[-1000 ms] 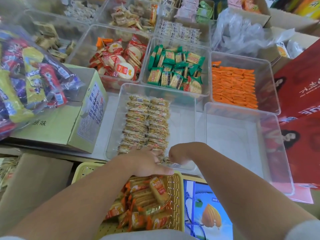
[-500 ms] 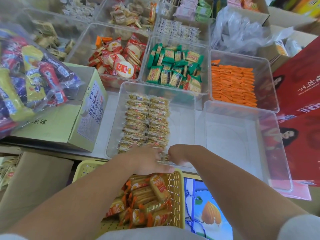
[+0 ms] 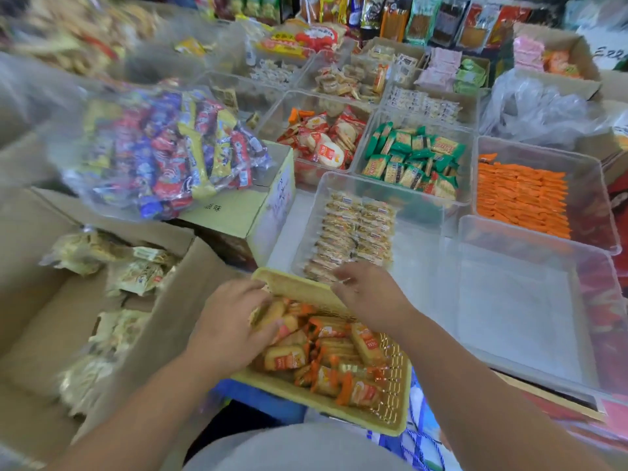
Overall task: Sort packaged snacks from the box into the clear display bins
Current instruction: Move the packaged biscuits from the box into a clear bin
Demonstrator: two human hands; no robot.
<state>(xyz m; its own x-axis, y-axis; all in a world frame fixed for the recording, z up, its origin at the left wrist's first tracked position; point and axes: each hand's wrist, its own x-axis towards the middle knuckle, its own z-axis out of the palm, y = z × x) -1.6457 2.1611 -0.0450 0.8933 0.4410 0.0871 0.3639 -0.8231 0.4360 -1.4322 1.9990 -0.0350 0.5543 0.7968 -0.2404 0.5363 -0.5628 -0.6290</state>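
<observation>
Head view. Grips orange snack packs (image 3: 339, 345) in the near yellow basket (image 3: 299, 285) with the left hand (image 3: 231, 324); holds the right hand (image 3: 370, 294), fingers loose and empty, beside the clear bin (image 3: 419, 246). Risks spilling packs between basket and bin from an overfull handful.

Legible print: one entry, partly readable.
Olive cardboard carton (image 3: 238, 215), top flap: two dark printed characters, the second "味", the first too smeared to read. The white label (image 3: 284, 193) on its side and the red logos on the orange snack packs (image 3: 365, 343) are blurred and unreadable.
</observation>
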